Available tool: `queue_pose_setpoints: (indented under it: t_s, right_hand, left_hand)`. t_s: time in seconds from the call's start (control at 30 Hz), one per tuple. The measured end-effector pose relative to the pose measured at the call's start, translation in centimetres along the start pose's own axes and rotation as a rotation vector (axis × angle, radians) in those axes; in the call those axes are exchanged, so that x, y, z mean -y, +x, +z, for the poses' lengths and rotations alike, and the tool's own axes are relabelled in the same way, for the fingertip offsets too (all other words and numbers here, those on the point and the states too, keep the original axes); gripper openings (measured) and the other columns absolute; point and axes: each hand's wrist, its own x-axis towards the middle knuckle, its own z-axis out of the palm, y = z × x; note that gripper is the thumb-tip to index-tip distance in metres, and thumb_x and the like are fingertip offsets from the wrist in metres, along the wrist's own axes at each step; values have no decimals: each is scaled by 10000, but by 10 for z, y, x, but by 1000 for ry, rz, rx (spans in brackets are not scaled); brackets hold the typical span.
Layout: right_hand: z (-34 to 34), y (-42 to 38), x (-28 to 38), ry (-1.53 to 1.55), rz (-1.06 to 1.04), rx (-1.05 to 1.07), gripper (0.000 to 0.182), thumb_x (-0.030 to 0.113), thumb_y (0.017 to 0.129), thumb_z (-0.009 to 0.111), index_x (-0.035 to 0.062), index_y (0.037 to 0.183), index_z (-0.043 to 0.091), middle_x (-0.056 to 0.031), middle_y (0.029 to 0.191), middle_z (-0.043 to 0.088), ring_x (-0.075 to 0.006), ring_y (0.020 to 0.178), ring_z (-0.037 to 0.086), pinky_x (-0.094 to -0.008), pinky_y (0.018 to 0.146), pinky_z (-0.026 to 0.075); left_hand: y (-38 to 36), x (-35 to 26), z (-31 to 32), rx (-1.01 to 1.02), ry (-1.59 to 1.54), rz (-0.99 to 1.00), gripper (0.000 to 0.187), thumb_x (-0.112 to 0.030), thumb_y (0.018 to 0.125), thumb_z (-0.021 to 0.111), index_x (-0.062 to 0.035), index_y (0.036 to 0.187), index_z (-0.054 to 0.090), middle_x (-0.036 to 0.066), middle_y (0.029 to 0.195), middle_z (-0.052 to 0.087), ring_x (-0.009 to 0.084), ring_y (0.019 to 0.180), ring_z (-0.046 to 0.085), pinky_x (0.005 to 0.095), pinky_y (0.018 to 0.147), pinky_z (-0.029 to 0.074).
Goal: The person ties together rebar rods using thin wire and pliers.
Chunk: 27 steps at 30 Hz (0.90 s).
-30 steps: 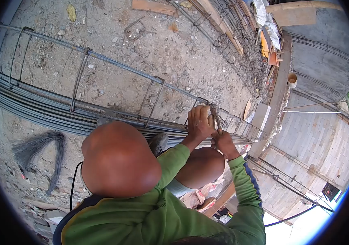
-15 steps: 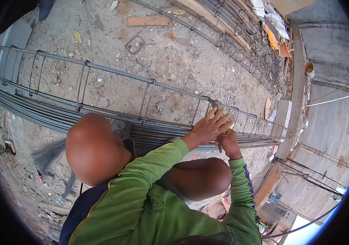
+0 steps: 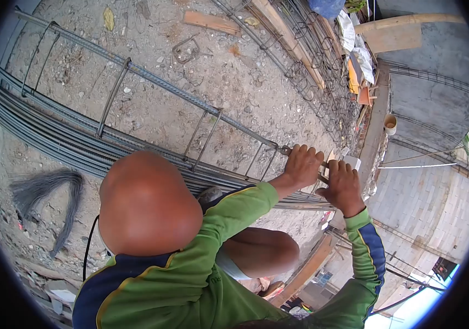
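A long rebar cage (image 3: 174, 88) with square stirrups (image 3: 115, 97) runs across in front of me. A dark metal hand tool (image 3: 285, 149) has its head against the upper bar, at a stirrup corner. My left hand (image 3: 303, 166) is closed with its fingers curled over, just right of that head, seemingly round the tool. Beside it, my right hand (image 3: 345, 189) is closed too, knuckles up, on what looks like the tool's handle end. Fingers hide most of the tool, so its exact kind cannot be made out. Loose rebars (image 3: 53, 131) lie bundled beneath the cage.
Dark tie wire (image 3: 51, 189) lies bunched on the ground at left. Further off are another cage (image 3: 314, 66) with wooden planks (image 3: 286, 35) and a short board (image 3: 211, 23). A bucket (image 3: 390, 124) stands by the concrete edge at right. My bent knee (image 3: 149, 203) is close to the bars.
My hands have moved right along the cage. The left fingers, spread before, have curled closed; the right hand has come up from under the left to beside it. The view has shifted.
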Motion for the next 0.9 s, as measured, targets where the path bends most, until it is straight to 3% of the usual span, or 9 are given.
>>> queue_pose_setpoints:
  t_s: [0.2,0.33,0.43,0.6,0.67,0.8,0.83,0.87,0.9]
  right_hand:
    - [2,19,-19,-219,-8,-81,286,240,818,751,100,1038,632,-129,896,643,-323,870,640,-439,751,487]
    - [-7,42,-40,293,25,315,244,255,827,760,15,863,741,-192,782,721,-300,698,715,-433,632,570]
    - [-25,51,-49,1154,443,987,359,264,806,812,-79,852,716,-162,759,717,-200,537,671,-326,454,529]
    - [-36,37,-29,868,363,756,359,212,748,863,-29,922,661,-123,742,674,-223,582,649,-352,530,515]
    - [-40,20,-2,-52,-225,-117,450,226,686,885,24,989,621,-82,767,598,-260,683,616,-389,655,491]
    - [16,9,-25,-173,-134,-166,392,206,734,823,42,1024,616,-93,773,570,-293,704,601,-413,671,476]
    - [28,7,-32,57,44,74,245,139,815,747,8,991,638,-102,734,616,-269,598,606,-382,553,470]
    - [31,8,-44,65,47,79,245,139,815,747,8,991,638,-102,734,616,-269,598,606,-382,553,470]
    - [33,16,-59,588,276,477,223,137,849,736,-7,993,646,-129,736,644,-257,558,603,-361,486,444]
  left_hand:
    - [15,-14,-14,29,-165,-213,256,-115,766,697,-48,1006,642,130,961,675,308,996,623,435,900,409]
    - [2,-30,-16,-295,16,-119,301,-153,790,697,-45,1057,611,96,982,635,290,1000,595,445,921,392]
    - [-1,-30,-21,-120,-11,-92,313,-215,781,717,-55,1028,610,85,977,623,266,1008,588,435,925,400]
    - [12,-15,-17,126,-125,-41,257,-232,767,735,-71,947,646,81,948,687,240,965,644,366,884,436]
    - [24,-8,-28,218,-159,-26,264,-239,773,734,-71,959,649,79,955,699,240,969,656,370,882,441]
    - [23,-17,-25,278,-144,-54,364,-242,809,717,-39,1102,644,109,1049,688,279,1092,635,423,1007,419]
    - [20,-20,-24,277,-140,-56,364,-242,809,717,-39,1102,644,109,1049,688,279,1092,635,423,1007,419]
    - [13,-26,-26,16,-14,-37,418,-238,825,702,-23,1174,617,126,1099,662,296,1148,602,447,1070,375]
    - [4,-31,-26,-245,112,-14,474,-234,841,687,-7,1245,590,143,1149,636,314,1203,569,471,1132,331]
